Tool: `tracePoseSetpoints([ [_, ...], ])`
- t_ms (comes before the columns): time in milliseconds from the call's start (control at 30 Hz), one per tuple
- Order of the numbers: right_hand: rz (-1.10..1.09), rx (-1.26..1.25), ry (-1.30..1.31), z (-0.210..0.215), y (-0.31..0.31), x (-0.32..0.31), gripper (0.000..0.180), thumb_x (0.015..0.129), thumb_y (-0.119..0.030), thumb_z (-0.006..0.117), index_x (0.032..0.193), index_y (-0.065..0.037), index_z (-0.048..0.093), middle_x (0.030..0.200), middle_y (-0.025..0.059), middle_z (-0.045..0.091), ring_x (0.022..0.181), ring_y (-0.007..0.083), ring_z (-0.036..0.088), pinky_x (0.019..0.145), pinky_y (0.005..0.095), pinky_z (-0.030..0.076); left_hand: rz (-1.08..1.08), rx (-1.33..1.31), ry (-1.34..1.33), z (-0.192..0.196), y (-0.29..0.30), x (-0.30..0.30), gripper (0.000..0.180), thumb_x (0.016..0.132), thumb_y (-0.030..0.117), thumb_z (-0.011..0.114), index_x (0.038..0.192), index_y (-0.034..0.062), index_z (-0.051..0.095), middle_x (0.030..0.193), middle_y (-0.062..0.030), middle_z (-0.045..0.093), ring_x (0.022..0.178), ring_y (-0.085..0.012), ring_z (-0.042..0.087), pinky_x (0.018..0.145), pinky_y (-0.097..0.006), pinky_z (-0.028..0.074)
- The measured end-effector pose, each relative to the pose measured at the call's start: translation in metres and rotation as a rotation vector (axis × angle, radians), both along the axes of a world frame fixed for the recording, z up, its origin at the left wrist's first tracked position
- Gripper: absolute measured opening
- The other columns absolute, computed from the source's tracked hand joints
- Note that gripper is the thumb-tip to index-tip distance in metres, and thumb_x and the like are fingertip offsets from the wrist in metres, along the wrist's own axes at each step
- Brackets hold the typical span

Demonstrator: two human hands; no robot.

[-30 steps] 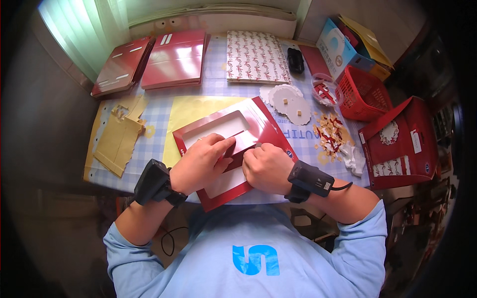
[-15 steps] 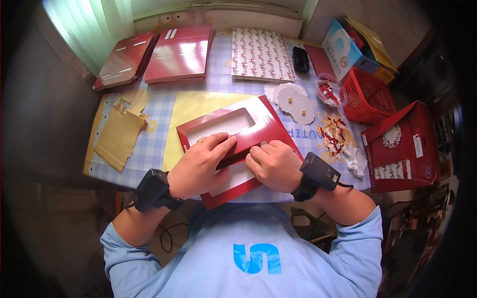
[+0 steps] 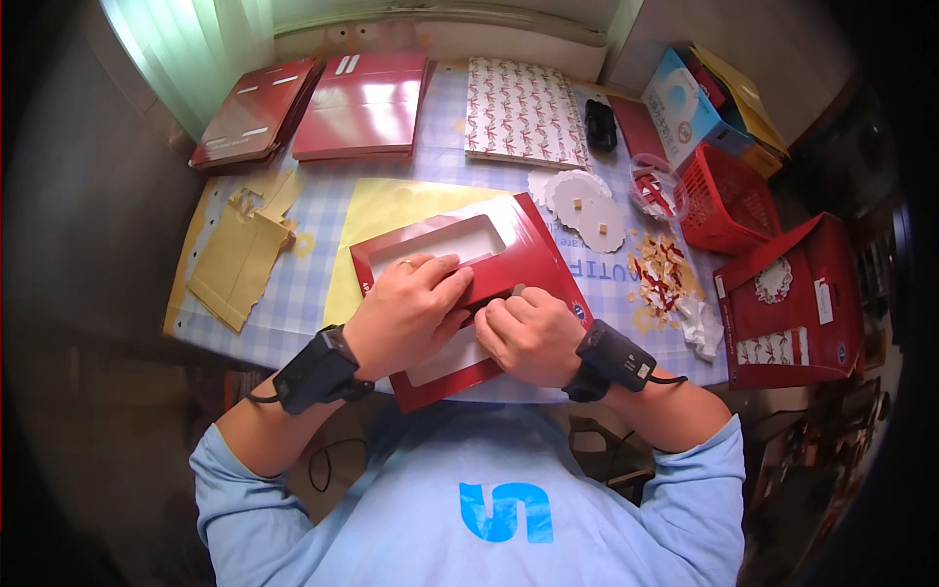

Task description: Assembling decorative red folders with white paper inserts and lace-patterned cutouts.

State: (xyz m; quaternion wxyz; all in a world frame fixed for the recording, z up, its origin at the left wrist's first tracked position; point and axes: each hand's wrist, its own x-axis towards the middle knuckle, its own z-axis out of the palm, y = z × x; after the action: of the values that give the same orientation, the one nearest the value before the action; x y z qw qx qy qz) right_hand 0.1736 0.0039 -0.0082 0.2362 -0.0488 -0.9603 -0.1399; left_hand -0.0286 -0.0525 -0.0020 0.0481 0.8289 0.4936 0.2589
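Note:
A glossy red cardboard box piece [image 3: 548, 249] with two cut-out windows lies slanted in front of me, its near corner reaching past the table's front edge. My left hand [image 3: 411, 303] rests on its middle strip, fingers stretched out and pressing on the card. Beside it, my right hand [image 3: 533, 336] is closed, knuckles up, over a dark slit in the strip. A rounded grey edge peeks out above its fingers; the rest of that small piece is hidden. Under the box is a yellow sheet [image 3: 377, 210].
Red card stacks [image 3: 360, 108] and a patterned stack [image 3: 523, 110] stand at the back. White scalloped discs [image 3: 585, 207], card scraps [image 3: 657, 274], crumpled tissue [image 3: 698, 323], a red basket [image 3: 724, 201] and an assembled red box [image 3: 797, 303] lie right. Torn brown card [image 3: 235, 264] lies left.
My right hand has shifted slightly down along the slit, and my left hand a little to the right. The whole view has moved slightly; the box piece stays in place.

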Motion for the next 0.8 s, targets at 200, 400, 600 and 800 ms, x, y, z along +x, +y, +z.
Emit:
tracePoseSetpoints([
  [200, -0.004, -0.025, -0.060, 0.004, 0.004, 0.009, 0.024, 0.069, -0.013, 0.064, 0.089, 0.000, 0.063, 0.079, 0.0058, 0.058, 0.061, 0.0152, 0.054, 0.058, 0.0278, 0.043, -0.015, 0.116, 0.105, -0.004, 0.006, 0.003, 0.037, 0.077, 0.011, 0.070, 0.112, 0.0009, 0.062, 0.106, -0.0131, 0.062, 0.094, -0.0273, 0.062, 0.077, -0.036, 0.051],
  [400, 0.080, -0.027, -0.112, 0.010, 0.006, 0.013, 0.025, 0.068, -0.012, 0.063, 0.090, 0.000, 0.064, 0.082, 0.0059, 0.060, 0.063, 0.0144, 0.055, 0.057, 0.0271, 0.043, -0.021, 0.228, 0.251, -0.014, 0.003, 0.003, 0.036, 0.076, 0.011, 0.069, 0.110, -0.0005, 0.063, 0.104, -0.0130, 0.063, 0.088, -0.0250, 0.064, 0.071, -0.033, 0.052],
  [600, 0.116, -0.060, -0.135, 0.011, 0.010, 0.016, 0.025, 0.069, -0.011, 0.062, 0.091, 0.001, 0.064, 0.084, 0.0070, 0.061, 0.064, 0.0149, 0.056, 0.058, 0.0276, 0.044, -0.029, 0.222, 0.242, -0.019, 0.002, 0.003, 0.036, 0.076, 0.011, 0.069, 0.109, -0.0016, 0.063, 0.108, -0.0150, 0.062, 0.092, -0.0277, 0.064, 0.075, -0.034, 0.053],
  [800, 0.087, -0.069, -0.203, 0.004, 0.011, 0.023, 0.026, 0.071, -0.012, 0.061, 0.094, 0.001, 0.063, 0.089, 0.0091, 0.063, 0.066, 0.0152, 0.057, 0.058, 0.0280, 0.043, -0.084, 0.185, 0.230, -0.007, -0.001, -0.004, 0.033, 0.075, 0.008, 0.061, 0.106, -0.0040, 0.063, 0.113, -0.0181, 0.060, 0.099, -0.0276, 0.063, 0.074, -0.033, 0.052],
])
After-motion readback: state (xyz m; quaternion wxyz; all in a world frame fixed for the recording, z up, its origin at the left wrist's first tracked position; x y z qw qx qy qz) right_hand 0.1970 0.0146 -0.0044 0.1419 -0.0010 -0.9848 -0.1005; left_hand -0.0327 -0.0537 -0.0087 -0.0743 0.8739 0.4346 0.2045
